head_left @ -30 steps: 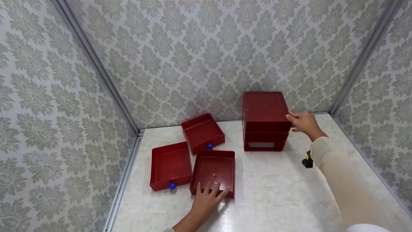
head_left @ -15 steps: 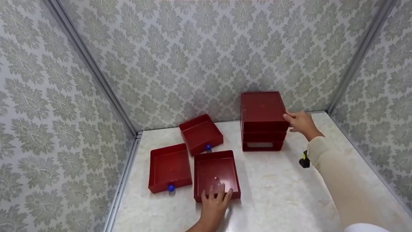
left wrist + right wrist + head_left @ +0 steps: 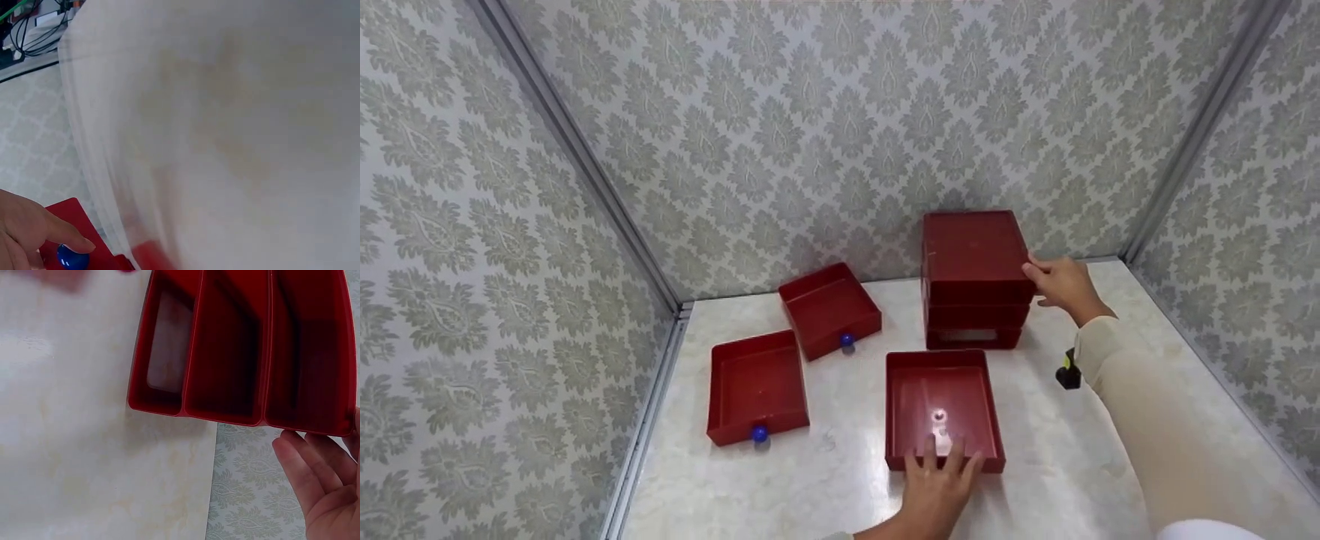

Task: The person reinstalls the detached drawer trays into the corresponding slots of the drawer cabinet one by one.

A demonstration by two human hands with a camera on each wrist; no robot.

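My left hand [image 3: 937,491] grips the front wall of a shallow red drawer [image 3: 945,394], its fingers reaching over the rim. In the left wrist view the thumb lies against the drawer's front beside a blue round knob [image 3: 73,259]. To the right, a red cabinet [image 3: 979,251] with three stacked compartments stands against the back wall. All its compartments face forward without drawers, as the right wrist view shows. My right hand [image 3: 1063,286] holds the cabinet's upper right edge, thumb near the top and fingers along the side.
Two more red drawers with blue knobs lie on the left: a nearer one [image 3: 759,390] and a farther, angled one [image 3: 831,311]. The pale marbled table [image 3: 720,502] meets patterned walls [image 3: 840,135]. A small black object [image 3: 1068,373] shows beside the right sleeve.
My left hand has moved right with the red drawer, away from the two other drawers and to a place in front of the cabinet. My right hand stays on the cabinet.
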